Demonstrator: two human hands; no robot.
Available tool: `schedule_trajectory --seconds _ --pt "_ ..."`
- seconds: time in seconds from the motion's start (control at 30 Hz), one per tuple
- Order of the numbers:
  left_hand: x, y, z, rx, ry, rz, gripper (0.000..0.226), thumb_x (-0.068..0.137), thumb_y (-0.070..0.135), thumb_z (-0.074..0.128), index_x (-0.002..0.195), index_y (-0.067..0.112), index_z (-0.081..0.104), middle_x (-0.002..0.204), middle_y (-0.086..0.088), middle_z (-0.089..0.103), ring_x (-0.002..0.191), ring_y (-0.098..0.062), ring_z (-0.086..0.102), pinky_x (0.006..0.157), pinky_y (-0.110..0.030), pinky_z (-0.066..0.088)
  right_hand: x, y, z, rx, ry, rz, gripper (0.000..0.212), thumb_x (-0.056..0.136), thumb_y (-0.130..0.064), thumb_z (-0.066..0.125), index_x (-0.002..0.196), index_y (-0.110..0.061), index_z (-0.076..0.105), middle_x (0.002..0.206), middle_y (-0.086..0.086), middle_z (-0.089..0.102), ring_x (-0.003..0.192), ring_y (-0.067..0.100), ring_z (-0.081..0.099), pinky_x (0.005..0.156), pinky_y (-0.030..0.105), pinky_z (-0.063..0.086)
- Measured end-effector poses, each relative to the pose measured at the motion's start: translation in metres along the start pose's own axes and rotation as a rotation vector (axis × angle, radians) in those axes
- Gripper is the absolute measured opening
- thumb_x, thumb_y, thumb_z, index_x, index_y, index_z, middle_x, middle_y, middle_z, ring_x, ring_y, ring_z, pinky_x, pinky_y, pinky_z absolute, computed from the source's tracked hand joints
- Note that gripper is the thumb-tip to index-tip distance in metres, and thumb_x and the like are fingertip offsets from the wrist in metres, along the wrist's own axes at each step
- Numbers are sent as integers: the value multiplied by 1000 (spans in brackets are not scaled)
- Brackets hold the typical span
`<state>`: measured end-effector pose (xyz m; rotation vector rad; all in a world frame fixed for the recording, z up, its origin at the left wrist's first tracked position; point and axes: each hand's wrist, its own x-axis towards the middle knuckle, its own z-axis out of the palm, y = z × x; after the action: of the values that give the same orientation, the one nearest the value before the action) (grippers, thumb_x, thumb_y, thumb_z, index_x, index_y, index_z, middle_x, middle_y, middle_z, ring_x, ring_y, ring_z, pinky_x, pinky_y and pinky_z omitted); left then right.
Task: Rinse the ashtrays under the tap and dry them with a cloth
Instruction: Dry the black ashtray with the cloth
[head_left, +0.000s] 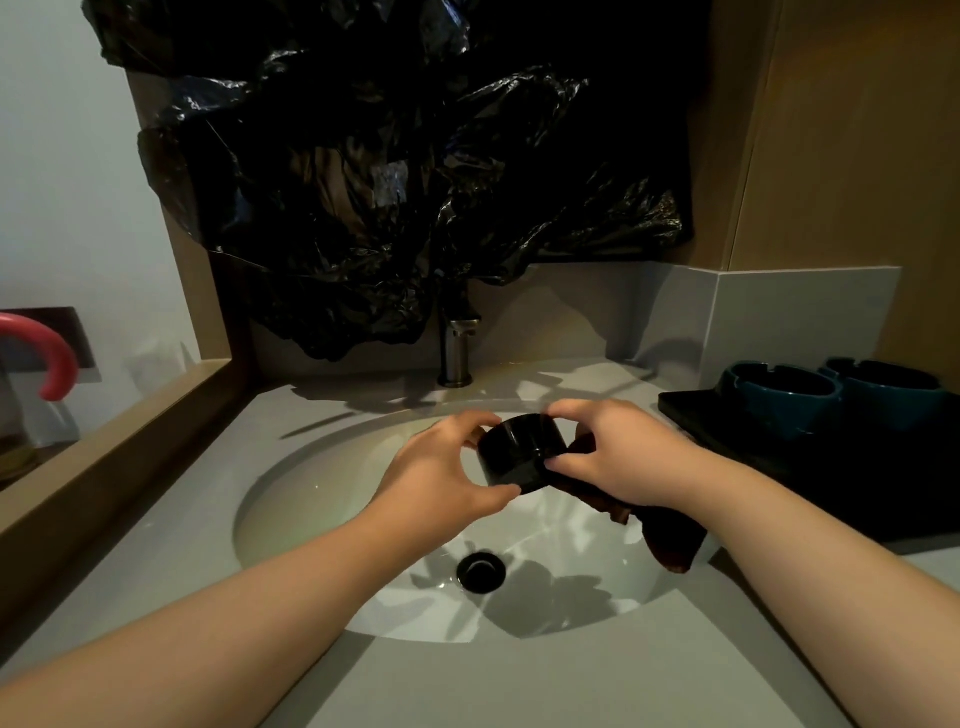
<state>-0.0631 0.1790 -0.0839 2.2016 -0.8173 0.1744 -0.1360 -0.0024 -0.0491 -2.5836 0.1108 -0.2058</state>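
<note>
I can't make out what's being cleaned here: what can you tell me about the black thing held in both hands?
It is a short, round black ashtray, glossy like glazed ceramic or glass, held above the white sink basin. The left hand grips its left side; the right hand holds a dark reddish-brown cloth against its right side. Its inside is hidden.

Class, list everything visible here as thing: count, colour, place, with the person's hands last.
sink: one, white, centre
drain: one, black, sink bottom
tap: one, metallic, behind sink
black ashtray: one, black, held over sink
cloth: one, brown, against that ashtray
tray: one, black, on counter, right
teal ashtrays: two, teal, on tray
plastic sheet: one, black, wall above tap
curved handle: one, pink, far left
left hand: one, grips black ashtray
right hand: one, holds cloth
</note>
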Motion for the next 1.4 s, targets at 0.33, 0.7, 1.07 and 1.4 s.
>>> schedule_trajectory --seconds 0.33,0.7,1.07,1.4 --pt "-5 10 -3 164 48 29 30 80 29 71 108 24 64 96 6 66 90 -14 61 81 -34 54 0 -7 5 -21 11 -44 45 86 -27 65 127 -36 49 68 -2 67 50 18 65 43 28 54" --pt "2 2 1 47 38 -139 33 75 30 75 106 31 62 98 10 63 90 -10 60 70 -23 53 1 -18 6 399 541 -213 9 84 -24 70 92 -21 74 87 -3 59 60 19 62 50 33 54" --pt "-1 7 -3 -371 155 -148 34 73 16 80 91 35 59 94 11 69 91 -3 66 84 -20 52 9 -6 19 679 418 123 14 91 -13 61 101 -10 71 81 12 62 50 22 59 41 23 50" --pt "-1 13 -5 -484 194 -189 31 74 6 78 87 29 61 89 12 69 86 -1 66 78 -17 52 3 -26 15 821 482 77 14 93 -13 57 93 -18 70 81 1 66 53 8 64 43 20 50"
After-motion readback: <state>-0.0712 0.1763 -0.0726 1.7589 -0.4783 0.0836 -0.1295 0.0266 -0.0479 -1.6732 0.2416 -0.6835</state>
